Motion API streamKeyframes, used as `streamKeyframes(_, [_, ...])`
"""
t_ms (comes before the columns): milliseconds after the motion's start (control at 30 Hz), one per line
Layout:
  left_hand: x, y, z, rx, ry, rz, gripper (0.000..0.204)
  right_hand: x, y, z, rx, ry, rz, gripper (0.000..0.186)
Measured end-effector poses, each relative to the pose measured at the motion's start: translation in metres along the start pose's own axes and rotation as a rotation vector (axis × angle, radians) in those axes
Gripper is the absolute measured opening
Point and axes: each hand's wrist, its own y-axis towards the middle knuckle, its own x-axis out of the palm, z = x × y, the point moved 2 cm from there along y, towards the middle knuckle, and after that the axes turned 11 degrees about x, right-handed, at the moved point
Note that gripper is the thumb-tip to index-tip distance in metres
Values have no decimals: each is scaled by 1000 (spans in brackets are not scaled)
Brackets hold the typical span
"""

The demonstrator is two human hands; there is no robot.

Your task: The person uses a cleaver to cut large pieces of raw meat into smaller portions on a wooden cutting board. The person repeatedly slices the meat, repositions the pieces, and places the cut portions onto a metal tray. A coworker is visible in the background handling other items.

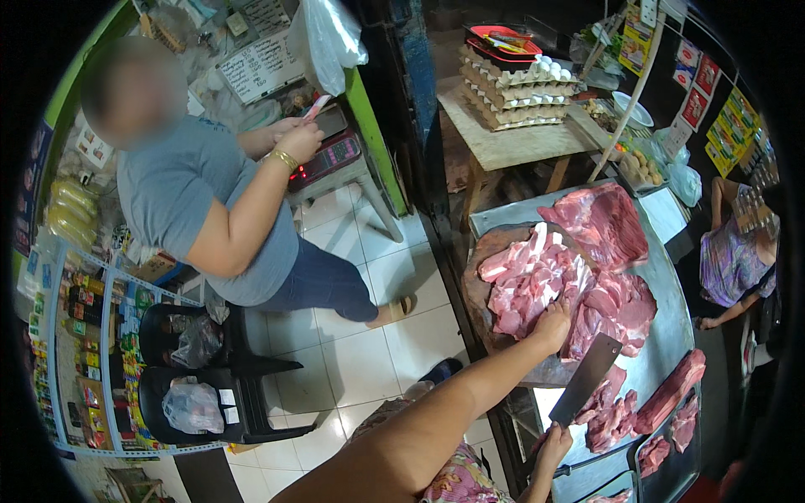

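My left hand [552, 327] reaches over the pile of cut raw meat [528, 289], its fingers closed on a piece at the pile's right side. This pile lies on a round wooden chopping block [480, 306]. In my right hand [553, 446] is the handle of a cleaver [589, 377], its wide blade tilted up and away to the right, above the metal table [671, 289]. A large slab of meat [597, 225] lies beyond the block. More cuts [625, 312] sit just right of my left hand, and a long strip [671, 392] lies farther right.
Egg trays [516, 96] are stacked on a wooden table [495, 142] at the back. To the left, a person in a grey shirt [205, 180] stands by a digital scale [331, 159]. Black chairs [243, 365] hold plastic bags. Another person [742, 243] is at the right, beyond the metal table.
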Motion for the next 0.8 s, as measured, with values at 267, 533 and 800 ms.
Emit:
streamKeyframes(267, [0, -16, 10, 40, 74, -81, 59, -25, -14, 24, 97, 55, 105, 21])
streamKeyframes(533, [4, -23, 9, 85, 182, 32, 40, -43, -21, 28, 103, 85, 144, 22])
streamKeyframes(800, [12, -15, 5, 62, 172, -45, 41, -66, -44, 32, 120, 129, 190, 22])
